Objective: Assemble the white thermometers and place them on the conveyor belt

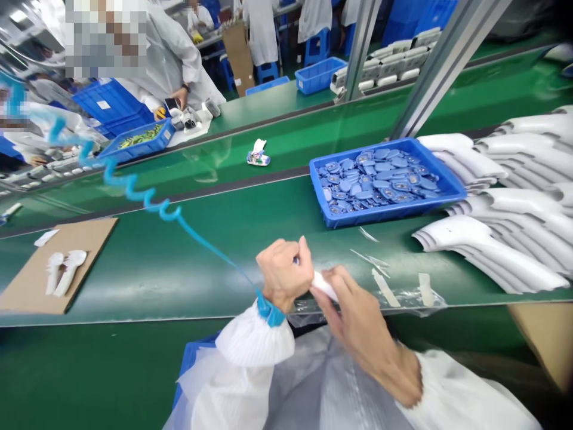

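Both of my hands meet over the front edge of the green bench, around a white plastic part [324, 286]. My left hand [285, 270] is closed in a fist at one end of it, with a light-blue coiled wrist strap [270, 309] on the wrist. A small dark-blue spot shows between its fingers; I cannot make out what it is. My right hand [358, 313] grips the other end between thumb and fingers. Most of the part is hidden by my hands. Beyond them stands a blue tray [329, 220] of small blue oval pieces [380, 176].
White curved plastic shells [496, 245] lie stacked at the right. Tape strips [385, 288] and clear film lie by the front edge. At the left, cardboard [27, 278] bears two white parts [70, 272]. A small circuit assembly [258, 156] sits on the belt; a co-worker [174, 54] works opposite.
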A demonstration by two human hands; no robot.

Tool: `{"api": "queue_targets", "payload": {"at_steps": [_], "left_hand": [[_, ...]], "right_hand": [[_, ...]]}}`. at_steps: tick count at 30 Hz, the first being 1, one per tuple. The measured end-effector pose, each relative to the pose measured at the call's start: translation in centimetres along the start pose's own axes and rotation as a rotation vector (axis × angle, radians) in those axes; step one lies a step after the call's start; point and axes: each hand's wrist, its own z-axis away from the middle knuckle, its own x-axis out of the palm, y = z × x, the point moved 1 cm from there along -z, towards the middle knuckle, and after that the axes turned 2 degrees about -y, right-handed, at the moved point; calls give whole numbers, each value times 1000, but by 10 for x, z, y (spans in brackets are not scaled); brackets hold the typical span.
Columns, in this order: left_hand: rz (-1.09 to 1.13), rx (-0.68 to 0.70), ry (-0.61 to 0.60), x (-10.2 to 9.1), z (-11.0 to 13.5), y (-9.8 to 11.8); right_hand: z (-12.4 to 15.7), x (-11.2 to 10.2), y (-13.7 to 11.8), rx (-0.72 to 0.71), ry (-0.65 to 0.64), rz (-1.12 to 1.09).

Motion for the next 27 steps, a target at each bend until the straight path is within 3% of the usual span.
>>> {"api": "queue_targets", "payload": {"at_steps": [3,5,7,9,10,12,16,18,20,22,27], "left_hand": [[85,-3,-162,-4,-7,-3],[233,-54,-226,-11,-4,-8],[402,-90,-155,-15,7,-14],[517,-159,-6,-15,19,-21],[534,-224,62,-12,23,-23],[504,-372,147,-5,26,-27],[400,-464,121,10,9,-28],[308,-483,124,15,-1,-27],[202,-497,135,15,-8,-26],[210,-470,89,11,-12,-24],[806,-343,-296,-20,-3,-12]], "right_hand": [[-2,1,5,110,-29,-129],[-7,-2,13,303,-46,-286],[-13,-4,20,624,-133,-503],[-18,-5,24,927,-356,-753],[-19,-4,23,996,-488,-852],[-22,-1,17,893,-642,-869],[-21,13,0,334,-541,-315],[-20,22,-6,220,-511,-102],[-19,27,-6,208,-482,-49],[-19,25,1,243,-446,-163],[-21,1,31,378,-504,-746]]}}
